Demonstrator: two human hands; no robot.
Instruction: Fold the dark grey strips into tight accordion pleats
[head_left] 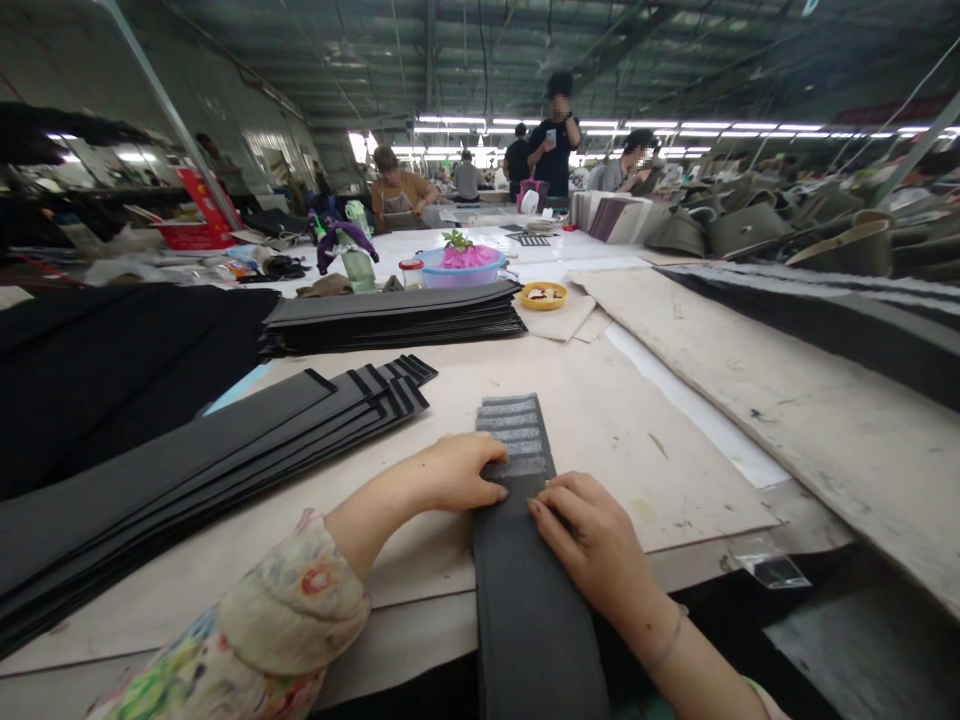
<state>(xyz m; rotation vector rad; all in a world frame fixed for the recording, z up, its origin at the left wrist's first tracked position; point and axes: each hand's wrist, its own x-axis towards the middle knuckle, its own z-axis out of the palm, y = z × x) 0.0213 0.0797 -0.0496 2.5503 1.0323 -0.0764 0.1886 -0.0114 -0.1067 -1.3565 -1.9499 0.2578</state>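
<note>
A stack of narrow dark grey strips (525, 560) lies lengthwise on the worktable (600, 420), its far ends stepped like a fan. My left hand (454, 472) rests on the stack's left edge with fingers curled onto the top strip. My right hand (589, 540) presses on the stack's right side, fingertips pinched at the strip surface. Both hands meet near the middle of the stack. A floral sleeve covers my left forearm.
Long black strips (225, 450) fan out to the left, beside a flat black pile (390, 315). A yellow dish (543, 294), a blue bowl (461, 270) and bottles stand farther back. Boards and dark strips (825, 310) lie right. Several people work at the far end.
</note>
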